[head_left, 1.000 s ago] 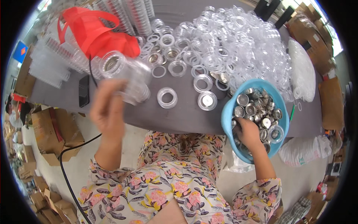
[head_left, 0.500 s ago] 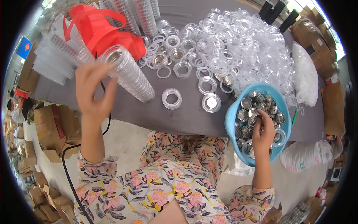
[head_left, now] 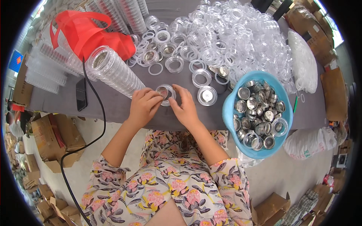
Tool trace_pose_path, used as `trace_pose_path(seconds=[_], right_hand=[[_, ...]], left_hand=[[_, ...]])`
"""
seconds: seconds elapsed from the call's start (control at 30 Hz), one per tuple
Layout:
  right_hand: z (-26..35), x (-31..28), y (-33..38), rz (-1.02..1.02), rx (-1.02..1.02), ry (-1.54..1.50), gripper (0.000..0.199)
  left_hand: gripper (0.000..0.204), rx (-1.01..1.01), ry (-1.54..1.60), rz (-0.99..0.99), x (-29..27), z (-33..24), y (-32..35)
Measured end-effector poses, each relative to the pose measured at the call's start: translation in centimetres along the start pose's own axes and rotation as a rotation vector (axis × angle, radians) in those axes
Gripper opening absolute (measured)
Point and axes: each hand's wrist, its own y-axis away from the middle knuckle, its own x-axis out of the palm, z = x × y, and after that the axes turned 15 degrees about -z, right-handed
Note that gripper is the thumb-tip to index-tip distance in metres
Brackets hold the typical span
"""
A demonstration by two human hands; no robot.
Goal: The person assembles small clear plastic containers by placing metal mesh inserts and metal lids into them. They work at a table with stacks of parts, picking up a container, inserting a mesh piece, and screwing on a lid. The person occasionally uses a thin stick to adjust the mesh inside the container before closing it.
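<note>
In front of me on the grey cloth lies a clear plastic ring (head_left: 168, 102) with a silvery round metal cup (head_left: 163, 92) in its opening. My left hand (head_left: 144, 106) is closed, its fingertips pinching at the left edge of the metal cup. My right hand (head_left: 185, 107) curves its thumb and fingers round the ring's right side, touching it. Just right of it sits another ring (head_left: 207, 95) with a metal disc in its centre. Behind that is a bare clear ring (head_left: 201, 78). A leaning stack of clear rings (head_left: 117, 73) ends close to my left fingers.
A blue basin (head_left: 227, 109) of metal cups stands at the table's right front edge. Behind is a big heap of clear rings (head_left: 226, 34). A red bag (head_left: 86, 34), a phone (head_left: 81, 94) and a black cable (head_left: 98, 98) lie left. Cardboard boxes (head_left: 56, 139) stand on the floor.
My right hand has left the blue basin and come to the ring in front of me. My left hand has moved down from beside the stack to it. A metal cup is now in that ring.
</note>
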Motion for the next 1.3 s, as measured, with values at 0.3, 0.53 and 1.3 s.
trace_pose_path(seconds=[0.3,0.53,1.3], right_hand=[[-2.5,1.3,1.6,0.057,-0.092,0.201,0.081],[-2.5,3.1,1.9,-0.058,-0.147,0.355,0.091],[6.0,-3.5,1.8,-0.032,-0.119,-0.014,0.047]], left_hand=[[0.014,-0.039,-0.022,0.208,1.2,-0.2,-0.1],[0.01,-0.07,-0.031,0.272,1.9,-0.2,-0.3],[0.021,-0.08,-0.321,-0.193,-14.2,2.3,-9.9]])
